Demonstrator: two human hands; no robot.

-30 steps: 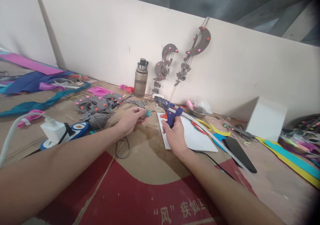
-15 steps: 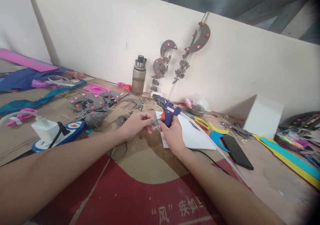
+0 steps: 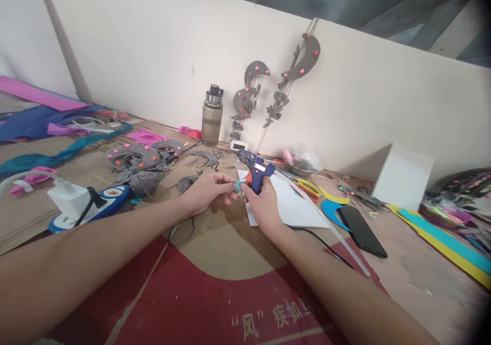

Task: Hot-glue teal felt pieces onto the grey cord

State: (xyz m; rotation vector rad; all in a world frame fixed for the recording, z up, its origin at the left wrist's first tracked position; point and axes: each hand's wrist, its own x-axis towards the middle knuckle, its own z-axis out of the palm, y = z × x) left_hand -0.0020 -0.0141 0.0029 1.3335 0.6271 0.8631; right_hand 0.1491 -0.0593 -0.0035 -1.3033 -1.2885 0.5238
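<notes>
In the middle of the head view, my left hand (image 3: 205,194) pinches a small teal piece (image 3: 238,186) between thumb and fingertips. My right hand (image 3: 267,207) is wrapped round a blue glue gun (image 3: 259,175) with an orange trigger, its nozzle pointing away to the upper left. The right thumb reaches across to the teal piece, close to the left fingertips. From the back of the gun a long clear glue stick (image 3: 326,219) slants down to the right. White sheets (image 3: 295,207) lie under the gun and right hand. Grey cord (image 3: 187,183) is coiled beside the left hand.
A water bottle (image 3: 212,117) stands by the white wall. Grey crescent hangings (image 3: 307,61) hang there. At left are a power strip (image 3: 115,201) with a white charger (image 3: 69,199) and grey yarn (image 3: 144,182). A black phone (image 3: 362,231) and yellow-handled scissors (image 3: 309,187) lie right.
The teal piece shows more clearly between my fingertips now. Both hands stay nearly in place, the glue gun still in the right. The whole view has shifted slightly.
</notes>
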